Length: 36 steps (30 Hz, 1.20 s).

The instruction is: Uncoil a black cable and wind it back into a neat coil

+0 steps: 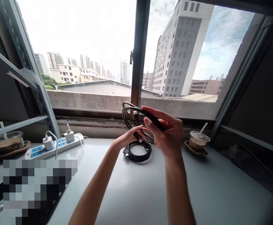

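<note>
Above the desk, a looped black cable (126, 117) is held up in the air. My right hand (169, 134) is closed around the bundled strands, thumb in front and index finger stretched along the top. My left hand (130, 136) reaches in from the lower left, its fingers closed about the hanging part of the same cable; some fingertips are hidden behind the strands. A plug with a pale tip (136, 115) dangles inside the loop. Directly below, a second coiled black cable (138, 158) lies on the desk, with pale-tipped plugs at its sides.
On the left, a white power strip (76, 139) carries two chargers, near a drink cup (7, 140). Another cup (198, 141) with a straw stands to the right. A pixelated patch (40, 190) covers the lower left. Metal frame posts (41, 93) and a window border the grey desk (127, 193).
</note>
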Tool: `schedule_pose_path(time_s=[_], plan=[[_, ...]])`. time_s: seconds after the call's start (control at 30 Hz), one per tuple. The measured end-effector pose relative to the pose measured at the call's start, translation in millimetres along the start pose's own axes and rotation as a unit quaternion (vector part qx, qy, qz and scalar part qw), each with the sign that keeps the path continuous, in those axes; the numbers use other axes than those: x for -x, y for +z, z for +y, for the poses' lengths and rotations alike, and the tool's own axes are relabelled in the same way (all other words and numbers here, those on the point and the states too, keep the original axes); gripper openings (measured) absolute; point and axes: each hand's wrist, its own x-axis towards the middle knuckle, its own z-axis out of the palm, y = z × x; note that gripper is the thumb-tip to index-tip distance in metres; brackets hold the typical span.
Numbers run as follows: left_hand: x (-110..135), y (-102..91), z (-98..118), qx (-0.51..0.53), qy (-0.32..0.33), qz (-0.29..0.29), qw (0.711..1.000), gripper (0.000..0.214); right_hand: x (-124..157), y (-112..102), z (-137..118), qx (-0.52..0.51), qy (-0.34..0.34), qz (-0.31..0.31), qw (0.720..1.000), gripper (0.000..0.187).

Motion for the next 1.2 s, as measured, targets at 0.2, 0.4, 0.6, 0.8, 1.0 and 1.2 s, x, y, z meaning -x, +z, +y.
schedule_pose_path(time_s=[0.2, 0.4, 0.6, 0.8, 1.0, 1.2], plan=[[11, -0.1, 29, 0.112, 0.185, 0.077, 0.973, 0.036, -32, -20, 44, -0.142, 0.074, 0.083, 0.984, 0.051], [29, 0.8, 43, 0.089, 0.189, 0.11, 0.972, 0.041, -41, -26, 68, 0.032, 0.021, 0.105, 0.994, 0.059], [33, -10.9, 44, 0.136, 0.094, 0.031, 0.986, 0.036, -37, -30, 66, 0.127, -0.09, 0.081, 0.985, 0.048], [32, -18.4, 51, 0.205, 0.029, -0.05, 0.977, 0.065, -44, -36, 85, 0.143, -0.112, 0.077, 0.98, 0.037], [30, -14.4, 50, 0.212, -0.02, -0.027, 0.977, 0.049, -47, -42, 93, 0.184, -0.124, 0.023, 0.975, 0.03], [25, -7.1, 48, 0.18, 0.061, 0.103, 0.976, 0.023, -49, -43, 96, 0.188, -0.104, 0.082, 0.973, 0.025]])
